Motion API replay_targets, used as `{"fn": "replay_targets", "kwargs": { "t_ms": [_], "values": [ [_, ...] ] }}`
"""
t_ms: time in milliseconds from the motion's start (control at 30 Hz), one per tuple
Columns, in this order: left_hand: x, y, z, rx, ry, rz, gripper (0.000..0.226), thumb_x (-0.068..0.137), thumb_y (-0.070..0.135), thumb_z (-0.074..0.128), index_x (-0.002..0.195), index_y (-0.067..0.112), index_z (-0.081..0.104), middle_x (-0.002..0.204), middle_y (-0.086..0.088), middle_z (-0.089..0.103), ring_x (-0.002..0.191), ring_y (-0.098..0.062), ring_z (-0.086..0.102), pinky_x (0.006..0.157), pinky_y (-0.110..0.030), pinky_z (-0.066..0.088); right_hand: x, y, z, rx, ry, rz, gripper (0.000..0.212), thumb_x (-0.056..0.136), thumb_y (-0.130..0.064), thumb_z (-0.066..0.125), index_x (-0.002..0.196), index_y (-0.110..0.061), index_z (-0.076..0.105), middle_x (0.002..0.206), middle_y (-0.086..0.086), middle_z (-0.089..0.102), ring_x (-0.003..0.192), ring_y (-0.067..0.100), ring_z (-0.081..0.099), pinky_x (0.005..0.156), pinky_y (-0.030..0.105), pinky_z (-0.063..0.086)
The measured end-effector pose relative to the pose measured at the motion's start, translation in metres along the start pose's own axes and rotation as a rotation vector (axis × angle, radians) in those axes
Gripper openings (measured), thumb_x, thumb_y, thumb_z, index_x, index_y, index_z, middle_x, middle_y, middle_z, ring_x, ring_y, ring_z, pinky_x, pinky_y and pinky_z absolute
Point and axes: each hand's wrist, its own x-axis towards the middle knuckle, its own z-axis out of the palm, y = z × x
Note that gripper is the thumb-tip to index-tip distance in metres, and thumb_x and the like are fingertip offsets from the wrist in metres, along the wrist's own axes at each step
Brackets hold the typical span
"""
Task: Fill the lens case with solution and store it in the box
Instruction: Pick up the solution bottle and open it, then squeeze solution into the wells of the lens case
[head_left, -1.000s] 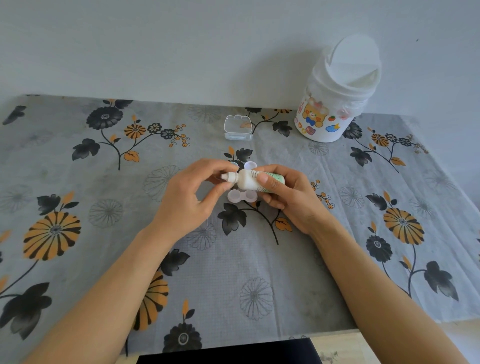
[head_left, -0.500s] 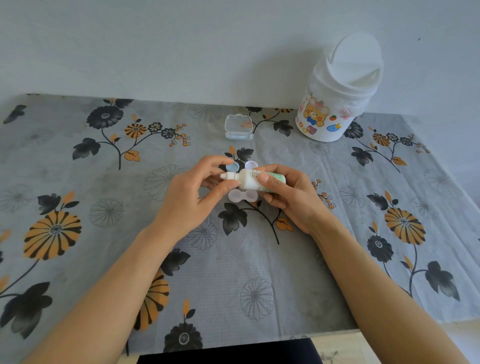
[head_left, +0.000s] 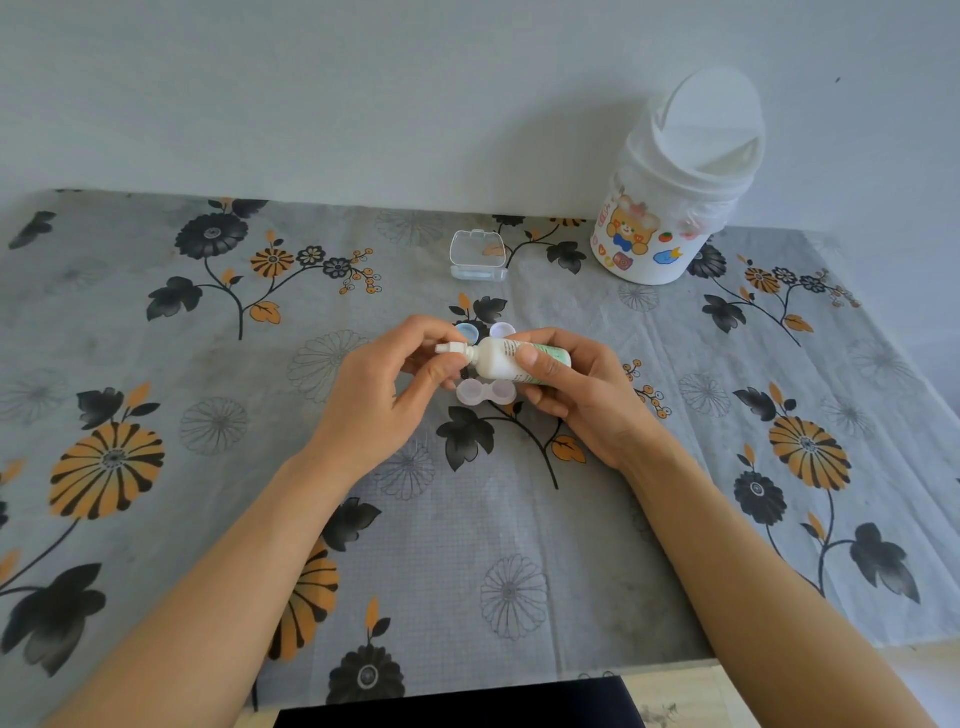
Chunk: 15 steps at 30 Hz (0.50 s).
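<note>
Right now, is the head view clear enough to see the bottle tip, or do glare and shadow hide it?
Head view: soft, even light, no glare; bottle tip sharp between left hand and right hand; wide-angle bending at edges only.

Both hands raised together, left hand (head_left: 374, 395) pinching, right hand (head_left: 582, 395) gripping.

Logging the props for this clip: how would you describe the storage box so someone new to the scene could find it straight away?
Start at the white swing-lid bin with cartoon stickers at the table's far right. Just to its left on the floral tablecloth sits the small box, beyond the two hands. Unlike the round lens case and its loose caps nearer the person, it is rectangular, clear plastic, with its hinged lid standing open.
</note>
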Motion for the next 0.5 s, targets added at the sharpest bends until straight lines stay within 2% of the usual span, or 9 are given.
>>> {"fn": "replay_targets", "kwargs": {
  "t_ms": [100,200,267,333,400,500],
  "values": [
    [0.0,0.001,-0.001,-0.012,0.039,-0.053,0.019,0.099,0.023,0.053,0.101,0.008,0.064,0.077,0.003,0.069,0.075,-0.008,0.069,0.071,-0.009,0.048,0.0,0.0,-0.001,0.018,0.004,-0.001,0.03,0.09,-0.026,0.069,0.11,-0.004,0.07,0.082,0.006,0.064,0.066,0.013,0.051,0.05,0.016,0.04],
    [0.002,-0.004,-0.003,0.063,0.096,-0.076,0.016,0.099,0.022,0.055,0.103,0.009,0.064,0.085,0.004,0.07,0.081,-0.007,0.067,0.072,-0.007,0.046,0.001,0.001,-0.002,0.044,0.004,-0.005,0.03,0.091,-0.025,0.068,0.111,-0.002,0.069,0.082,0.006,0.064,0.067,0.015,0.048,0.05,0.018,0.037],
    [0.004,-0.01,-0.006,0.163,0.113,-0.078,0.014,0.098,0.019,0.059,0.106,0.009,0.065,0.097,0.0,0.068,0.085,-0.008,0.063,0.074,-0.011,0.048,0.001,0.001,-0.003,0.071,0.014,0.004,0.03,0.092,-0.023,0.067,0.113,-0.001,0.068,0.085,0.007,0.065,0.068,0.015,0.048,0.05,0.018,0.037],
    [0.004,-0.016,-0.008,0.261,0.087,-0.073,0.014,0.096,0.018,0.061,0.108,0.011,0.066,0.104,-0.002,0.064,0.087,-0.013,0.061,0.075,-0.021,0.051,0.002,0.002,-0.005,0.1,0.024,0.017,0.027,0.093,-0.023,0.066,0.112,-0.004,0.07,0.089,0.006,0.068,0.069,0.015,0.049,0.05,0.018,0.038],
    [0.003,-0.021,-0.01,0.34,0.05,-0.065,0.016,0.094,0.017,0.063,0.109,0.015,0.067,0.105,-0.001,0.06,0.084,-0.012,0.059,0.071,-0.027,0.053,0.003,0.003,-0.007,0.128,0.026,0.021,0.025,0.093,-0.022,0.066,0.112,-0.007,0.07,0.092,0.004,0.069,0.069,0.014,0.051,0.051,0.017,0.04],
    [0.002,-0.024,-0.008,0.45,0.004,-0.054,0.018,0.093,0.019,0.064,0.11,0.019,0.069,0.104,0.003,0.058,0.082,-0.012,0.059,0.064,-0.027,0.05,0.003,0.004,-0.009,0.166,0.031,0.02,0.026,0.093,-0.024,0.069,0.112,-0.008,0.071,0.092,0.003,0.069,0.07,0.012,0.052,0.052,0.017,0.042]
  ]
}}
